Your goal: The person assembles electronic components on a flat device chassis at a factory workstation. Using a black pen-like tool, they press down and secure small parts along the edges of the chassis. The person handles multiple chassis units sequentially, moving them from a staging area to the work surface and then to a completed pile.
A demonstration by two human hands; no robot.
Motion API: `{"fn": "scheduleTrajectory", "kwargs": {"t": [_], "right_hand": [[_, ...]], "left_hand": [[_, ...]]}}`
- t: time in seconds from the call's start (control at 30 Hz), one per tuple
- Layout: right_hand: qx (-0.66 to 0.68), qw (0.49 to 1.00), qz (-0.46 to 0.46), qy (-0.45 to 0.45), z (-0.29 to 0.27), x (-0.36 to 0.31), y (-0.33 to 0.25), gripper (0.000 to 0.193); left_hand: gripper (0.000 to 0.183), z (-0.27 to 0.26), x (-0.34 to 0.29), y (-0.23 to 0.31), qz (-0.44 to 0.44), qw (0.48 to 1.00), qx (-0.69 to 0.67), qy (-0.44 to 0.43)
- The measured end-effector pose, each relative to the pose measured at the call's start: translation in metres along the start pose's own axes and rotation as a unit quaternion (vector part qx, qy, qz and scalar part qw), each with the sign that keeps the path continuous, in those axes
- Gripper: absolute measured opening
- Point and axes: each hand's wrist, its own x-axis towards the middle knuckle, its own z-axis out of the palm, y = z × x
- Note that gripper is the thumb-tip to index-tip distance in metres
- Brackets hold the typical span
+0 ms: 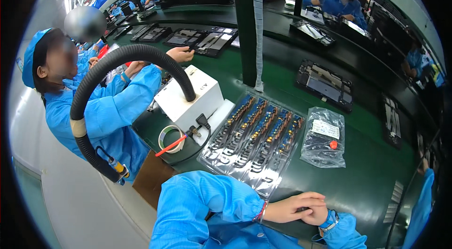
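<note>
My left hand [289, 207] reaches in at the lower middle with its fingers stretched out, some apart. It rests over my right hand [316, 214], whose fingers are mostly hidden beneath. A small dark patch shows between the hands; I cannot make out what it is. Just beyond my left wrist lies a clear plastic tray [269, 193] with rows of small blue-and-copper parts [262, 124] on black strips. To its right is a clear plastic bag [323, 155] with a white label and a red round sticker.
A white box [190, 96] with a black flexible hose [117, 53] stands left of the tray, by a tape roll [171, 139], a red stick [170, 146] and a black plug [203, 121]. Dark panel assemblies [325, 84] lie behind. A co-worker [89, 103] works at left.
</note>
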Motion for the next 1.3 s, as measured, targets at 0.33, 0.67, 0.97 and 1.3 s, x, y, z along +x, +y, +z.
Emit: {"fn": "scheduleTrajectory", "kwargs": {"t": [0.33, 0.67, 0.97, 1.3], "right_hand": [[0.005, 0.999, 0.011, -0.050, 0.000, 0.004, 0.006, 0.033], [-0.021, 1.000, 0.009, -0.014, 0.003, 0.005, -0.004, 0.027], [-0.004, 0.998, 0.035, -0.055, -0.006, 0.002, -0.002, 0.029], [0.074, 0.996, 0.045, -0.010, -0.009, 0.009, 0.000, 0.023]], "left_hand": [[0.041, -0.006, 0.002, 0.000, -0.061, 0.997, -0.025, -0.031], [0.044, -0.009, 0.006, 0.007, -0.059, 0.997, -0.040, -0.038], [0.035, -0.005, 0.007, 0.008, -0.079, 0.996, -0.021, -0.026], [0.060, -0.004, 0.005, 0.003, -0.129, 0.992, -0.004, 0.001]]}}
